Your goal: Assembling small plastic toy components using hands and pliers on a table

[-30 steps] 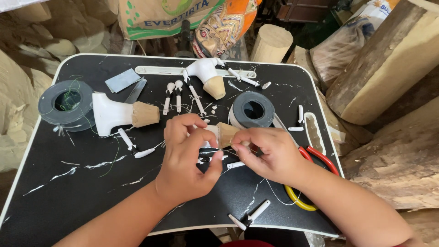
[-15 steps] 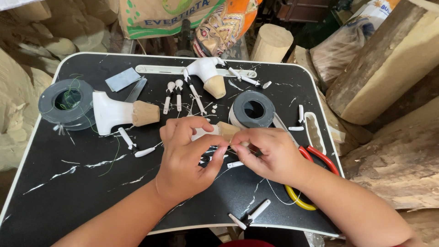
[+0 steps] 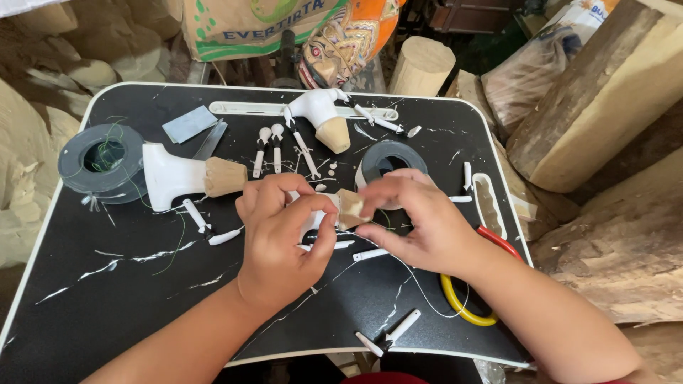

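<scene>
Both hands meet over the middle of the black marbled counter (image 3: 107, 299), working one small wooden puppet torso (image 3: 346, 207), white painted with a bare tan wood end. Left hand (image 3: 279, 242) has fingers curled and pinched on the white part; most of that part is hidden behind the fingers. Right hand (image 3: 420, 222) has thumb and fingers closed in a pinch at the tan end, and a thin white thread (image 3: 420, 284) runs from under it across the counter. The piece is lifted just above the counter, just in front of a grey thread spool (image 3: 390, 158). A second grey spool (image 3: 102, 162), with green thread, sits at the far left, touching a larger white torso with tan base (image 3: 181, 178). A third white torso (image 3: 321, 116) lies at the back near a white strip (image 3: 245, 108). Small white limb pegs (image 3: 277, 146) are scattered between them, with two more (image 3: 388, 336) near the front edge. Red and yellow plier handles (image 3: 466, 302) lie under the right wrist. A grey sandpaper piece (image 3: 188, 124) lies back left. Wood blocks (image 3: 605, 99) stand to the right, off the counter.
</scene>
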